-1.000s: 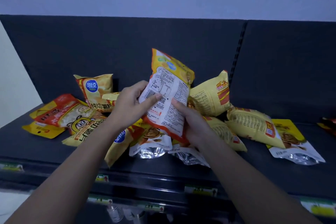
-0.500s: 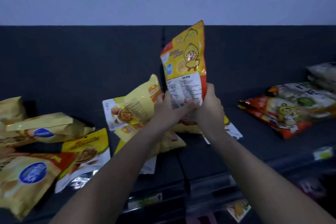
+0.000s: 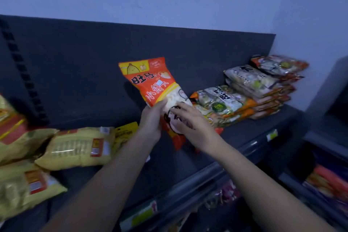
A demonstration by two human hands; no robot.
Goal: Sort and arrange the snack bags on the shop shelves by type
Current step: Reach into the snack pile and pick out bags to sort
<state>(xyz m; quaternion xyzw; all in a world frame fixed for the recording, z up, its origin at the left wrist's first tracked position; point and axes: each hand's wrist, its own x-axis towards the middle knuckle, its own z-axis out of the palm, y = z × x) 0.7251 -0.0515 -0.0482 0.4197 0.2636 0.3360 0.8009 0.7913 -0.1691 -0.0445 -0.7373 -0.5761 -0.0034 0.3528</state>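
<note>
An orange and yellow snack bag (image 3: 150,83) with a clear window stands upright over the middle of the dark shelf (image 3: 243,130). My left hand (image 3: 151,120) grips its lower left side. My right hand (image 3: 186,118) lies across the bag's lower front with its fingers spread on it. Just right of the bag, stacks of orange and white snack bags (image 3: 244,94) lie flat in rows toward the right end. Yellow snack bags (image 3: 79,147) lie loose on the shelf's left part.
The shelf's dark back panel (image 3: 94,66) rises behind the bags, with a slotted upright at the left. A wall closes off the right end. Lower shelves (image 3: 327,181) with more packets show below and at the right.
The view has swung right along the shelf. The bag has been turned from its printed back to its orange front and lowered beside the orange and white stacks. Both hands still hold it.
</note>
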